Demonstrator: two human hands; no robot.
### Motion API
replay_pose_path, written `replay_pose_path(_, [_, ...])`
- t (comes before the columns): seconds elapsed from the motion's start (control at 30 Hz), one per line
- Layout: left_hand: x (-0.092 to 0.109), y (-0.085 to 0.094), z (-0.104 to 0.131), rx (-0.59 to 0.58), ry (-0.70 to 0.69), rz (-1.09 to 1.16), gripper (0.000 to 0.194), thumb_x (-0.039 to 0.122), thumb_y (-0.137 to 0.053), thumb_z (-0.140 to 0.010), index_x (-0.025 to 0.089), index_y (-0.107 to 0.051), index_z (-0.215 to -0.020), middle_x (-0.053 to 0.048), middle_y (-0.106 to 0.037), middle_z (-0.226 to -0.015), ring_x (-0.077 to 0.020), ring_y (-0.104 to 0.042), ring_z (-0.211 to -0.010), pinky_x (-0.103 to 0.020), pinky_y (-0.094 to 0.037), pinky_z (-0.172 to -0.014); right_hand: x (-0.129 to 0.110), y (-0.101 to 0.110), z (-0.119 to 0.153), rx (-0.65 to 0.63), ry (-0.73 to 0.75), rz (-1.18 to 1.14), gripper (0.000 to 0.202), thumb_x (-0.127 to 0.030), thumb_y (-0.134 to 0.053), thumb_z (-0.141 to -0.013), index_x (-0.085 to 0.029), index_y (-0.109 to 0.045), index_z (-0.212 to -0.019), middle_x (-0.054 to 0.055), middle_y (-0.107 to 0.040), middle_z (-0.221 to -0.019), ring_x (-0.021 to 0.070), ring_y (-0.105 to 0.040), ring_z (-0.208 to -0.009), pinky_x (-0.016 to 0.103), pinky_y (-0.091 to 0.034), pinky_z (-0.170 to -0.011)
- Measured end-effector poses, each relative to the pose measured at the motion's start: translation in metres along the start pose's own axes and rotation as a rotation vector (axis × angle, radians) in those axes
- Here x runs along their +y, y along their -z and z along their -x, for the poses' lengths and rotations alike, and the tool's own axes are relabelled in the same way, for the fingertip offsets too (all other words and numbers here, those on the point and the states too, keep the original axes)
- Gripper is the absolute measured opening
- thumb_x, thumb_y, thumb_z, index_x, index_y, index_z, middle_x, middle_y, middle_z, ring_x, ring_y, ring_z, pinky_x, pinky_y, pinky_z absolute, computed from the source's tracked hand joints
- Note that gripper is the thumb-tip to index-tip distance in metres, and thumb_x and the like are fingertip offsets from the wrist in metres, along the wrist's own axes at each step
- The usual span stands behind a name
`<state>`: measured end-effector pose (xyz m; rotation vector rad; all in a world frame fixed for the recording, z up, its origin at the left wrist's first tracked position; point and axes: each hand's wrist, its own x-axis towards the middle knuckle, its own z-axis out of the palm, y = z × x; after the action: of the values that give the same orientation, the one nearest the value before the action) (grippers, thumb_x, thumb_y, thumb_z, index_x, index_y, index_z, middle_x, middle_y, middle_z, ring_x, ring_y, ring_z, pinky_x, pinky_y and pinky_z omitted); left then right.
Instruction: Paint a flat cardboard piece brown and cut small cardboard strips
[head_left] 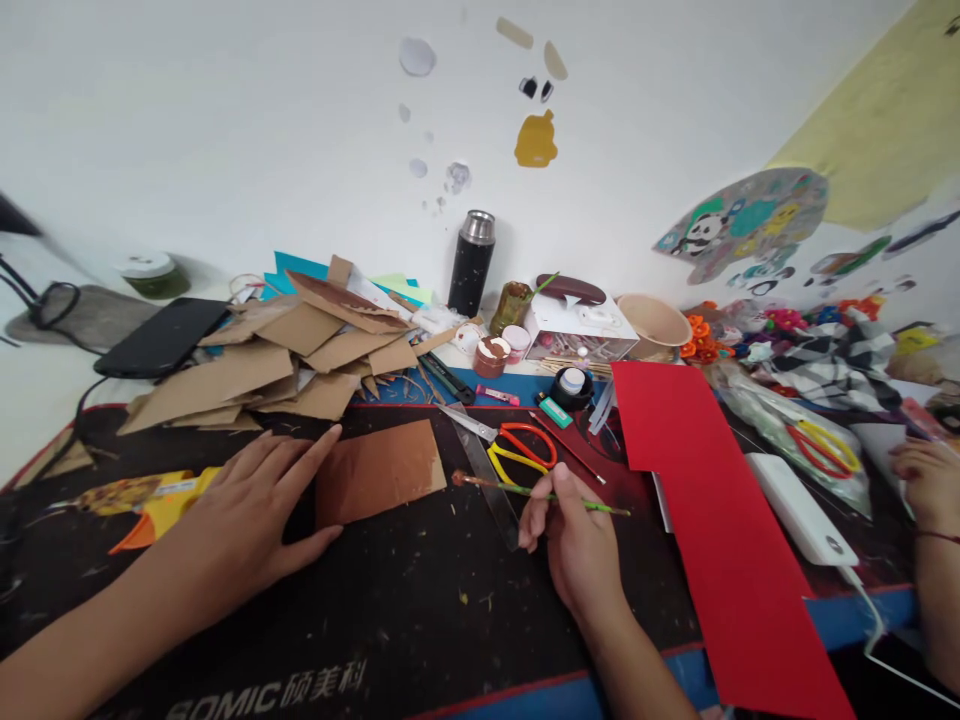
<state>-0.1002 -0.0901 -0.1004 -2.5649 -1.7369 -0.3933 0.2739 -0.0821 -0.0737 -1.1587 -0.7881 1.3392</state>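
Brown paint covers most of our flat rectangular cardboard piece [379, 475], which lies on the black mat with white lettering [420, 620]; a paler strip shows along its right edge. Brushing on colour looks to be the step in hand. Our left hand [240, 500] is spread open, palm down, index finger and thumb reaching the card's left side; we cannot tell how firmly they press. Our right hand [581, 535] pinches the slim green-handled paintbrush [517, 489] between thumb and fingers, its brown-stained bristles just beside the card's right edge. A further stroke would call for moving those bristles leftward onto the pale strip while the left fingers steady the card.
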Motion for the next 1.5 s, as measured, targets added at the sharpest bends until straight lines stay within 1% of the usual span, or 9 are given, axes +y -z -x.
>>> replay_pose_path(0.13, [0.004, -0.004, 0.002, 0.013, -0.009, 0.020, 0.103, 0.082, -0.057, -0.100, 0.024, -0.033, -0.182, -0.021, -0.066, -0.162, -0.0488, -0.060, -0.150, -0.066, -0.048, -0.126, 0.000, -0.002, 0.002, 0.007, -0.014, -0.004, 0.062, -0.078, -0.089, -0.089, -0.019, -0.071, -0.078, -0.004, -0.057, -0.048, 0.0162, -0.063, -0.040, 0.021, -0.045, -0.039])
replay_pose_path(0.23, [0.004, -0.005, -0.001, 0.009, -0.050, 0.060, 0.101, 0.080, -0.059, -0.100, 0.026, -0.035, -0.181, -0.018, -0.064, -0.167, -0.0457, -0.060, -0.153, -0.062, -0.048, -0.127, 0.000, -0.003, 0.002, -0.002, -0.025, 0.002, 0.062, -0.078, -0.089, -0.088, -0.019, -0.071, -0.077, -0.004, -0.057, -0.048, 0.0162, -0.063, -0.039, 0.021, -0.045, -0.039])
replay_pose_path(0.33, [0.002, -0.006, -0.004, 0.000, -0.069, 0.089, 0.098, 0.075, -0.063, -0.100, 0.026, -0.037, -0.181, -0.017, -0.068, -0.163, -0.0432, -0.063, -0.150, -0.058, -0.051, -0.125, 0.001, -0.004, 0.002, -0.026, -0.033, 0.013, 0.062, -0.078, -0.088, -0.089, -0.020, -0.071, -0.077, -0.004, -0.057, -0.048, 0.0161, -0.063, -0.040, 0.021, -0.045, -0.039])
replay_pose_path(0.53, [-0.004, -0.011, -0.005, 0.003, -0.049, 0.104, 0.101, 0.073, -0.068, -0.098, 0.025, -0.035, -0.181, -0.020, -0.068, -0.161, -0.0445, -0.065, -0.147, -0.060, -0.055, -0.121, -0.002, -0.010, -0.003, -0.069, -0.038, 0.039, 0.066, -0.083, -0.085, -0.089, -0.019, -0.071, -0.079, -0.004, -0.058, -0.048, 0.0164, -0.064, -0.040, 0.021, -0.045, -0.040])
replay_pose_path(0.7, [-0.004, -0.015, -0.004, 0.032, -0.043, 0.134, 0.100, 0.074, -0.066, -0.099, 0.026, -0.035, -0.181, -0.019, -0.068, -0.161, -0.0425, -0.066, -0.146, -0.058, -0.055, -0.122, -0.003, -0.017, -0.008, -0.096, -0.015, 0.036, 0.065, -0.082, -0.083, -0.092, -0.019, -0.071, -0.080, -0.004, -0.059, -0.048, 0.0163, -0.065, -0.041, 0.021, -0.044, -0.040])
replay_pose_path(0.87, [-0.002, -0.018, -0.004, 0.076, -0.044, 0.138, 0.098, 0.075, -0.064, -0.100, 0.027, -0.035, -0.181, -0.018, -0.070, -0.157, -0.0415, -0.068, -0.141, -0.056, -0.055, -0.120, -0.003, -0.013, -0.009, -0.100, 0.015, 0.085, 0.066, -0.083, -0.080, -0.094, -0.019, -0.072, -0.081, -0.002, -0.062, -0.049, 0.0157, -0.065, -0.041, 0.021, -0.046, -0.042])
replay_pose_path(1.07, [0.000, -0.018, -0.001, 0.110, -0.091, 0.066, 0.099, 0.075, -0.058, -0.103, 0.026, -0.026, -0.182, -0.017, -0.070, -0.153, -0.0405, -0.068, -0.138, -0.055, -0.054, -0.119, -0.009, -0.013, -0.009, -0.156, 0.070, 0.214, 0.066, -0.082, -0.074, -0.100, -0.018, -0.073, -0.083, 0.001, -0.067, -0.053, 0.0152, -0.066, -0.044, 0.021, -0.048, -0.044])
replay_pose_path(1.3, [0.004, -0.018, -0.004, 0.177, -0.133, -0.008, 0.096, 0.073, -0.049, -0.107, 0.020, -0.022, -0.183, -0.021, -0.070, -0.150, -0.0426, -0.068, -0.133, -0.058, -0.054, -0.114, -0.003, -0.027, -0.014, -0.223, 0.127, 0.344, 0.067, -0.083, -0.068, -0.102, -0.019, -0.074, -0.085, 0.003, -0.072, -0.057, 0.0148, -0.065, -0.047, 0.022, -0.051, -0.047])
replay_pose_path(1.5, [0.002, -0.019, -0.003, 0.195, -0.118, -0.025, 0.105, 0.080, -0.046, -0.105, 0.015, -0.021, -0.184, -0.023, -0.075, -0.143, -0.0456, -0.069, -0.131, -0.061, -0.052, -0.114, -0.003, -0.016, -0.008, -0.247, 0.137, 0.384, 0.067, -0.081, -0.064, -0.106, -0.019, -0.073, -0.083, 0.001, -0.069, -0.053, 0.0153, -0.065, -0.047, 0.023, -0.052, -0.048])
